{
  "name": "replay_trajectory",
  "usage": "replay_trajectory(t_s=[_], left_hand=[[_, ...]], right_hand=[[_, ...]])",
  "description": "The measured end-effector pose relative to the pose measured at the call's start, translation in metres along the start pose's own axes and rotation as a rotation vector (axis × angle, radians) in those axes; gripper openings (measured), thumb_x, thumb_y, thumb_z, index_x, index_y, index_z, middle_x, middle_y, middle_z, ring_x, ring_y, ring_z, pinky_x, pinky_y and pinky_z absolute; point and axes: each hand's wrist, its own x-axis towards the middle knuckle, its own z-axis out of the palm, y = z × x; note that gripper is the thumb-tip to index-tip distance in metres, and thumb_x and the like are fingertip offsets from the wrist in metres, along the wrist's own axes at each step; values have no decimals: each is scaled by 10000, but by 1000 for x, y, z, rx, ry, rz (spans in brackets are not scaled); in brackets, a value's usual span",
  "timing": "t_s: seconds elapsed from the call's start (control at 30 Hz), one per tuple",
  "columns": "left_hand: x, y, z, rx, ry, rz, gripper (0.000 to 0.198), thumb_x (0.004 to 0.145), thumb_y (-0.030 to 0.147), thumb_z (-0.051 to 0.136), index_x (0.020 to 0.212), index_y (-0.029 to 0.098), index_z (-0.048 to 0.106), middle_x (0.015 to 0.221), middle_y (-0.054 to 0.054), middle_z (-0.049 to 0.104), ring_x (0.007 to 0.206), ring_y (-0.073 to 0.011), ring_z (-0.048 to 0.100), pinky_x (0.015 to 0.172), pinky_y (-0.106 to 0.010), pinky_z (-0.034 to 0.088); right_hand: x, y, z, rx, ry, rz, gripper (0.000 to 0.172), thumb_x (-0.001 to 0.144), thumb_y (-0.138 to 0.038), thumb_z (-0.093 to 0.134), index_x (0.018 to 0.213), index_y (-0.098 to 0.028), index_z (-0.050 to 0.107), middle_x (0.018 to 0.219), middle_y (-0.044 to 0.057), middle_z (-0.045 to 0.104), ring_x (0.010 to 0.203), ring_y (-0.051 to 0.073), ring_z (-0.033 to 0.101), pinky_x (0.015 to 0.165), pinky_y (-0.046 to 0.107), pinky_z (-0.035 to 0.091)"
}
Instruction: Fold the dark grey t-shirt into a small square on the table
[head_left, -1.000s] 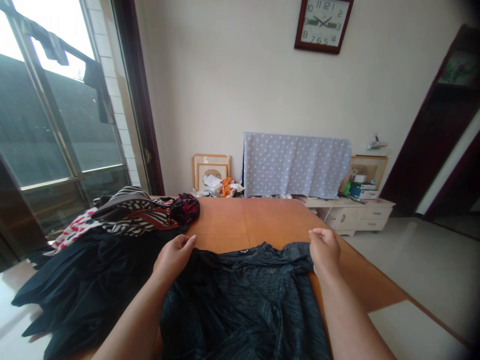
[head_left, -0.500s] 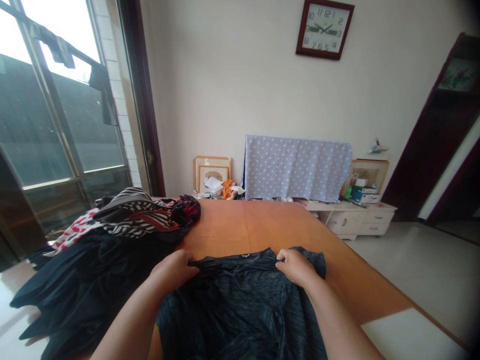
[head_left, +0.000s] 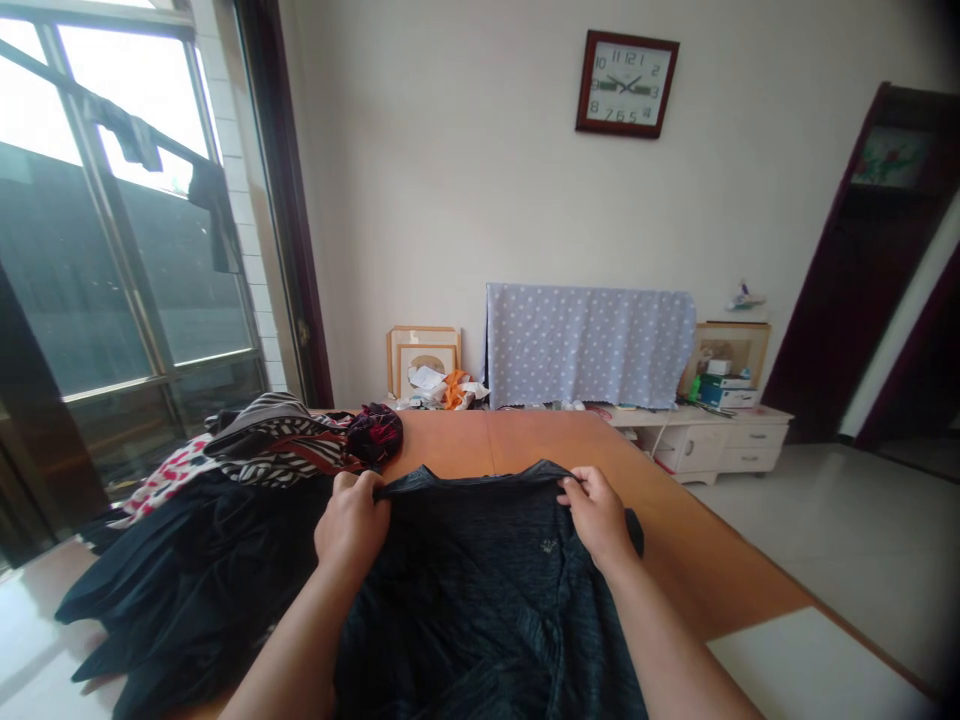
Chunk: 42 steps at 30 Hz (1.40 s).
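Up comes the collar! Since the last look, your left hand (head_left: pixel 351 520) and right hand (head_left: pixel 598 515) have lifted the neckline of the dark heathered grey T-shirt (head_left: pixel 480 610) off the table. Both hands are closed on it, pinching the neckband taut between them. The body of the shirt drapes down toward you, above the orange wooden table (head_left: pixel 540 440), with no fold showing in it yet. Out to your left, the heap of black clothing (head_left: pixel 202 560) sits beside you, unfolded, with zebra-striped cloth (head_left: pixel 277 445) and a red-and-white print (head_left: pixel 165 478) piled against it.
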Motion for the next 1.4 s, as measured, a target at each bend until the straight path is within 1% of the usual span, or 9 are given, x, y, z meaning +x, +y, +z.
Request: replay_trajectory(t_s=[0.07,0.17,0.3,0.4,0.53,0.7,0.93,1.2,1.4], left_hand=[[0,-1,2,-36,-10,-32,239,838,363,479,1032,319,612,1183,-52,589,902,-244,633,544,-286,375],[5,-2,-3,-138,-41,-89,237,849,353,478,1050,283,581,1069,-66,668,889,-251,653,590,-291,401],[12,5,-27,-270,-18,-72,325,877,483,461,1078,273,608,996,-69,714,890,-267,665,637,-305,429],[11,12,-49,-366,16,-36,338,869,468,474,1069,255,645,967,-57,727,889,-249,669,660,-291,448],[1,17,-76,-392,143,14,365,871,443,482,1104,221,653,999,-64,712,924,-240,659,771,-303,483],[-19,22,-107,-364,315,135,340,888,408,474,1114,225,650,1129,-77,641,1008,-237,628,900,-330,490],[-44,38,-161,-379,456,276,305,903,341,483,1155,224,607,1191,-83,582,1143,-241,573,1030,-351,451],[-67,54,-230,-382,615,375,348,914,334,488,1229,213,570,1294,-107,529,1257,-249,502,1120,-382,386],[-85,67,-287,-398,728,428,374,916,350,505,1258,208,556,1327,-110,510,1275,-262,486,1122,-402,380]], right_hand=[[-3,-6,-1,-19,44,-35,327,841,-501,524,1023,-239,598,876,38,725,761,224,719,682,303,507],[-7,-21,-6,-94,108,-77,331,842,-500,506,1028,-245,605,893,56,729,831,248,700,734,331,501],[-9,-48,-15,-137,158,-114,329,846,-490,485,1029,-244,602,926,78,730,871,268,675,771,348,482],[-7,-69,-21,-134,202,-131,348,843,-497,475,1031,-232,601,942,90,724,876,273,665,769,348,471],[-4,-91,-29,-110,246,-198,367,859,-494,458,1055,-219,603,977,88,713,859,259,654,762,334,461],[-9,-111,-48,-61,330,-231,401,872,-494,454,1111,-205,596,900,79,704,801,248,643,757,334,461],[-38,-158,-86,22,484,-354,356,881,-466,489,1090,-198,595,855,54,693,777,226,634,752,317,451],[-54,-226,-130,81,578,-512,308,905,-426,471,1073,-191,579,869,41,679,793,210,623,764,318,435],[-67,-271,-161,75,635,-585,282,906,-391,473,1074,-187,571,823,27,662,761,203,614,755,320,428]])
